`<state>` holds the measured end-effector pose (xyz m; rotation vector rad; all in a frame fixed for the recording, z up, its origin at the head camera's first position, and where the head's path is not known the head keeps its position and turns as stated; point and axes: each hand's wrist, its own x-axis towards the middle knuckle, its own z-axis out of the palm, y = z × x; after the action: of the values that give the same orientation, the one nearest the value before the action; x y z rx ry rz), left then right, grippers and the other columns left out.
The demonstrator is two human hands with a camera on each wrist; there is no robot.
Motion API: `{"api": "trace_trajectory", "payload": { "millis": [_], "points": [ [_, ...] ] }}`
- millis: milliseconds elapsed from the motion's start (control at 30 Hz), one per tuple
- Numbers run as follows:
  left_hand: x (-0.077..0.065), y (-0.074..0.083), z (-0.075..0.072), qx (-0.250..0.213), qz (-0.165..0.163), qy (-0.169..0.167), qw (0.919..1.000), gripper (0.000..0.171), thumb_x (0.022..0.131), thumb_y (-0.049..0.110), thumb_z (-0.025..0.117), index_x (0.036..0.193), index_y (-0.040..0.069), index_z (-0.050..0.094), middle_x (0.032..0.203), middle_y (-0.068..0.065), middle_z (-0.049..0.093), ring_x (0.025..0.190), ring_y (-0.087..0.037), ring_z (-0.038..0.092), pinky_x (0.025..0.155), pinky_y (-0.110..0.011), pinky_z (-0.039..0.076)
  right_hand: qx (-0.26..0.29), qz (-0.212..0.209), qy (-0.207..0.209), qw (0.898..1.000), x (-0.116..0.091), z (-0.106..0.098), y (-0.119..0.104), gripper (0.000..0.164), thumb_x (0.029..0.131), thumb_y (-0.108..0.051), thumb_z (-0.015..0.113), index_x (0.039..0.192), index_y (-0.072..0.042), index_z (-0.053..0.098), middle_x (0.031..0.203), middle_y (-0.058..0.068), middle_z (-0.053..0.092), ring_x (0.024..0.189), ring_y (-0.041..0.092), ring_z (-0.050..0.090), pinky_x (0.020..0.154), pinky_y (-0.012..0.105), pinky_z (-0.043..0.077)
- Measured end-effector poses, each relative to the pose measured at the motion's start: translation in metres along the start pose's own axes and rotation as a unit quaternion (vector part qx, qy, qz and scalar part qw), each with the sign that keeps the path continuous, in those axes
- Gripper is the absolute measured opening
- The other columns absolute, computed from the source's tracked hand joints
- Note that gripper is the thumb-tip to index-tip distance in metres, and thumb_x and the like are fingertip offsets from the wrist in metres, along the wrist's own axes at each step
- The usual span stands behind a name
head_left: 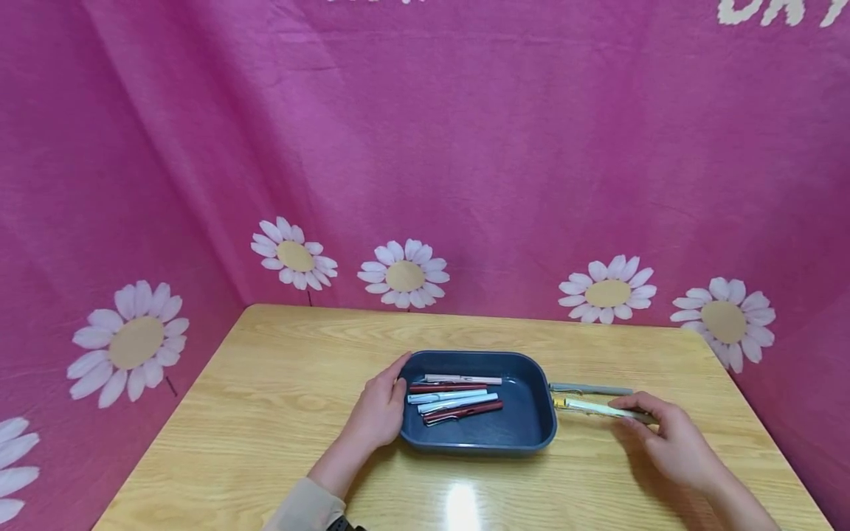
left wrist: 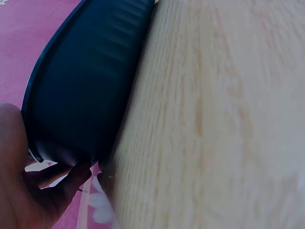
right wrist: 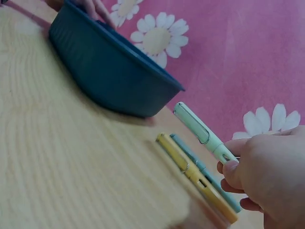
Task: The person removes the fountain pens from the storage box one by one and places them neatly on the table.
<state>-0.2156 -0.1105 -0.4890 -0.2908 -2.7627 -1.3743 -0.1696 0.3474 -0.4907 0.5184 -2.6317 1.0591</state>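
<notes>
At its left end, a dark blue rectangular bin is gripped by my left hand. The left wrist view shows that hand's fingers against the bin's end wall. To the bin's right, my right hand pinches a light green pen by one end, its clipped end pointing to the bin. Below this pen, a yellow pen and a grey-green pen lie side by side on the table. In the head view the light green pen mostly hides the yellow one.
Inside the bin lie a pink pen, a dark red pen, two light blue pens and another dark red pen. The wooden table meets a pink curtain printed with daisies behind and at the sides.
</notes>
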Motion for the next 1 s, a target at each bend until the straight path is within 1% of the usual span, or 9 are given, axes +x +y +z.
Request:
{"api": "trace_trajectory", "payload": {
  "millis": [33,133,233,300,433,600,667,833,1000],
  "points": [
    [-0.001,0.0,0.0,0.001,-0.001,0.001,1.0,0.05,0.113,0.012,0.042,0.163,0.013,0.044,0.159,-0.017,0.05,0.147,-0.035,0.044,0.12,-0.055,0.035,0.0,0.001,-0.002,1.0,-0.002,0.002,0.001,0.032,0.093,0.014,0.071,0.111,-0.012,0.075,0.104,0.001,0.073,0.091,0.006,0.063,0.076,0.01,0.048],
    [-0.003,-0.002,0.0,0.0,-0.005,0.002,1.0,0.05,0.113,0.012,0.042,0.163,0.013,0.044,0.159,-0.016,0.05,0.147,-0.035,0.044,0.12,-0.055,0.035,0.006,0.011,-0.007,1.0,-0.006,0.009,0.003,0.033,0.092,0.016,0.071,0.109,-0.012,0.075,0.103,0.0,0.072,0.093,0.004,0.063,0.075,0.011,0.051],
    [-0.005,-0.003,0.0,-0.003,-0.007,0.0,1.0,0.049,0.113,0.011,0.042,0.162,0.013,0.044,0.158,-0.017,0.05,0.148,-0.036,0.044,0.12,-0.056,0.035,0.017,0.012,-0.012,1.0,-0.011,0.015,0.004,0.034,0.09,0.019,0.071,0.107,-0.011,0.075,0.103,0.001,0.072,0.095,0.002,0.063,0.076,0.011,0.053],
    [-0.006,-0.003,0.0,-0.004,-0.007,-0.003,1.0,0.049,0.113,0.012,0.042,0.163,0.012,0.044,0.159,-0.017,0.049,0.148,-0.036,0.044,0.12,-0.055,0.035,0.024,0.01,-0.014,1.0,-0.015,0.019,0.006,0.035,0.089,0.02,0.071,0.107,-0.01,0.075,0.104,0.002,0.071,0.098,-0.001,0.062,0.077,0.01,0.053],
    [-0.006,-0.004,0.001,-0.003,-0.007,-0.004,1.0,0.049,0.113,0.012,0.042,0.162,0.012,0.044,0.159,-0.017,0.049,0.148,-0.036,0.044,0.121,-0.055,0.035,0.029,-0.005,-0.016,0.999,-0.019,0.024,0.007,0.037,0.087,0.023,0.07,0.106,-0.01,0.075,0.103,0.0,0.071,0.098,-0.001,0.063,0.078,0.009,0.053],
    [-0.007,-0.004,0.001,-0.006,-0.008,-0.008,0.9999,0.049,0.113,0.012,0.042,0.163,0.011,0.043,0.159,-0.018,0.049,0.148,-0.036,0.043,0.121,-0.055,0.034,0.015,0.005,-0.02,1.0,-0.022,0.025,0.011,0.04,0.087,0.022,0.071,0.105,-0.013,0.075,0.101,-0.006,0.07,0.096,0.0,0.064,0.078,0.009,0.053],
    [-0.007,-0.003,0.002,-0.007,-0.009,-0.01,0.9999,0.049,0.113,0.012,0.042,0.163,0.011,0.043,0.159,-0.017,0.049,0.148,-0.036,0.043,0.121,-0.055,0.035,0.008,0.006,-0.022,1.0,-0.023,0.024,0.012,0.04,0.087,0.022,0.071,0.105,-0.013,0.076,0.102,-0.006,0.07,0.095,0.001,0.064,0.078,0.009,0.053],
    [-0.003,0.001,0.002,-0.008,-0.01,-0.013,0.9998,0.049,0.114,0.015,0.042,0.164,0.014,0.042,0.161,-0.014,0.047,0.149,-0.033,0.042,0.121,-0.053,0.035,-0.028,-0.001,-0.015,1.0,-0.019,0.019,0.016,0.04,0.084,0.022,0.073,0.105,-0.012,0.077,0.102,-0.006,0.069,0.093,0.002,0.064,0.077,0.006,0.049],
    [-0.001,0.001,-0.001,-0.008,-0.007,-0.01,0.9999,0.05,0.114,0.014,0.041,0.164,0.013,0.042,0.161,-0.015,0.047,0.149,-0.034,0.043,0.121,-0.054,0.035,-0.057,-0.014,-0.015,0.998,-0.011,0.017,0.017,0.039,0.083,0.021,0.076,0.103,-0.012,0.078,0.103,-0.007,0.068,0.091,0.004,0.063,0.078,0.004,0.046]
  ]
}}
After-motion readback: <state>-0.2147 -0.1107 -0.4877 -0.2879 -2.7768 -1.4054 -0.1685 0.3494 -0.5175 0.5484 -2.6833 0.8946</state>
